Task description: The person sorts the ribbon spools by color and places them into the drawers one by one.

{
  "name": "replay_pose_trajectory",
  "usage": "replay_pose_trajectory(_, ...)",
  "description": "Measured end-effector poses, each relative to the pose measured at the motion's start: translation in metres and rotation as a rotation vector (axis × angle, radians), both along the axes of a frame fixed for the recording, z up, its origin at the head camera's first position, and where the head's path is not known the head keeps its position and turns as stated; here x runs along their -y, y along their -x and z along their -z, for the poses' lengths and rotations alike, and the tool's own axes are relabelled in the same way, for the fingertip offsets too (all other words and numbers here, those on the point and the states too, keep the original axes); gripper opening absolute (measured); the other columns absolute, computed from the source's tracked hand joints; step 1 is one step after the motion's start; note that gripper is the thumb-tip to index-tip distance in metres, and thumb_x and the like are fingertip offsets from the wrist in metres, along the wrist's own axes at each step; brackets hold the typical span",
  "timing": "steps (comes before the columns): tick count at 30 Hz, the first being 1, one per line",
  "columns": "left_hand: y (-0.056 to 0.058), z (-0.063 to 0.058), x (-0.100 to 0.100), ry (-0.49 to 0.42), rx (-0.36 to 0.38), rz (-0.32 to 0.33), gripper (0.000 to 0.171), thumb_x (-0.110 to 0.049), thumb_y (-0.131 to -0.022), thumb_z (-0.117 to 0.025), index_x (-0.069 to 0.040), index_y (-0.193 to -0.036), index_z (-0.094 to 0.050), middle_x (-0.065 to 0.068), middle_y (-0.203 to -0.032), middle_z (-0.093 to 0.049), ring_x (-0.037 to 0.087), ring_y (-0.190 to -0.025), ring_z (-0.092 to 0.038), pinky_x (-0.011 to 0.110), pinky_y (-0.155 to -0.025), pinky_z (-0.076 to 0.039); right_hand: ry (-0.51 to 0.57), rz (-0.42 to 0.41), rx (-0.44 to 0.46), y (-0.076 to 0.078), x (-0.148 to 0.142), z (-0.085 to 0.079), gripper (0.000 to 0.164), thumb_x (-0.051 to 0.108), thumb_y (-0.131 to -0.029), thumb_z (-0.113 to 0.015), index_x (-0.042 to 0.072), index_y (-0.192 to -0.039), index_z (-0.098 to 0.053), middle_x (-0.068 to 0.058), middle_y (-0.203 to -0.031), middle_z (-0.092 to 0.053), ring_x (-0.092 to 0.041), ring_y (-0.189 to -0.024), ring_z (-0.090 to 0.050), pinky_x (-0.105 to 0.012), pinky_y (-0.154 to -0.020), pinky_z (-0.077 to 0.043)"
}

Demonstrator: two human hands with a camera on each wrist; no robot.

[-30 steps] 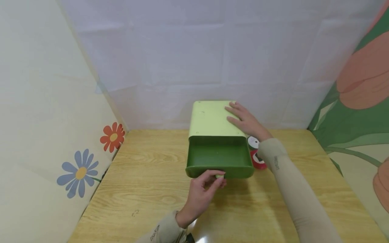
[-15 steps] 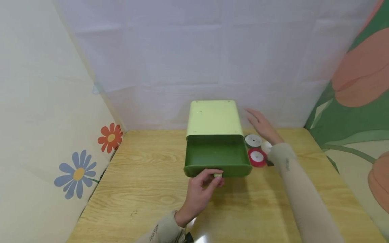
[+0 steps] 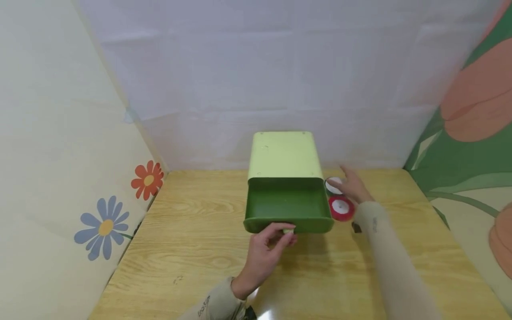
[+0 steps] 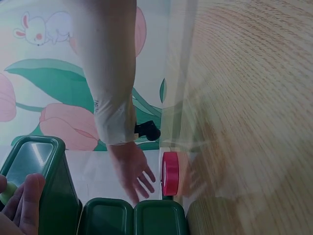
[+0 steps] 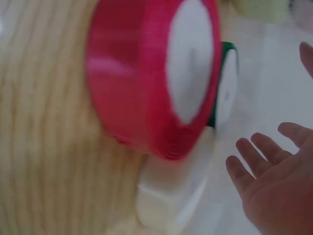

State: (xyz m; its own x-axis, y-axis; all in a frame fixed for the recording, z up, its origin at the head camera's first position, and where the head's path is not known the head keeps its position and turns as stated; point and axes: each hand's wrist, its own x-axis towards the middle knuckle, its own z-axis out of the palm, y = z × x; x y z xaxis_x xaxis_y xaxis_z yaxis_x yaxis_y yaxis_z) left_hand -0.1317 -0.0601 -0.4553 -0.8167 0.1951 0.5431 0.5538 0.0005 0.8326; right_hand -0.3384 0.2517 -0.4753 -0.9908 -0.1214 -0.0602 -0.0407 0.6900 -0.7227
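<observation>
My left hand (image 3: 263, 255) pinches the pale green knob (image 3: 288, 231) of a dark green drawer (image 3: 312, 226), pulled out of a light green cabinet (image 3: 285, 154). Nothing lies in the drawer's visible interior. My right hand (image 3: 355, 186), fingers spread, hovers right of the cabinet over several ribbon spools. A red ribbon spool (image 3: 341, 208) sits nearest, with a green ribbon spool (image 5: 227, 88) behind it. In the right wrist view a cream ribbon spool (image 5: 168, 196) stands beside them, fingertips apart from it; the right hand and sleeve hide it in the head view.
Two more green drawer fronts (image 4: 105, 215), both closed, show under the pulled-out one in the left wrist view. A wood-grain table (image 3: 192, 240) bears everything, with a white sheet (image 3: 224, 89) behind and flower-painted panels (image 3: 476, 178) at the sides.
My right hand has left the cabinet's top, moved right and come down over the ribbon spools. My left hand stays on the knob, and the drawer is as far out as before.
</observation>
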Motion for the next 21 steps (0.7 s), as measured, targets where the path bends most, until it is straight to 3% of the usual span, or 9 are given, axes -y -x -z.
replay_pose_trajectory(7,0.0,0.0,0.0,-0.013,-0.008,0.01,0.017,-0.006,-0.102,-0.065,-0.002,-0.118,-0.07,0.017,-0.094,-0.079,0.013,-0.084,-0.077,0.036,-0.074,-0.066,-0.075,-0.007,0.022,0.002,0.001,0.02,0.104,0.041,-0.092,-0.075,0.0,-0.164,-0.013,-0.032,-0.167,-0.019,-0.053,-0.152,-0.022,-0.066,-0.123,-0.023)
replay_pose_trajectory(14,-0.001,-0.001,0.001,-0.01,-0.001,0.01,0.017,-0.006,-0.102,-0.065,-0.001,-0.117,-0.07,0.018,-0.095,-0.079,0.028,-0.082,-0.078,0.036,-0.075,-0.065,-0.176,0.019,0.034,0.003,0.01,0.028,0.096,0.033,-0.089,-0.076,-0.005,-0.16,-0.023,-0.033,-0.162,-0.03,-0.052,-0.147,-0.033,-0.067,-0.12,-0.028)
replay_pose_trajectory(21,-0.001,-0.001,0.0,0.001,-0.012,0.002,0.017,-0.005,-0.101,-0.065,-0.001,-0.118,-0.07,0.016,-0.095,-0.079,0.013,-0.084,-0.077,0.035,-0.074,-0.065,-0.248,0.023,0.022,0.007,0.012,0.036,0.088,0.038,-0.093,-0.071,-0.003,-0.159,-0.029,-0.033,-0.159,-0.034,-0.052,-0.144,-0.037,-0.068,-0.117,-0.032)
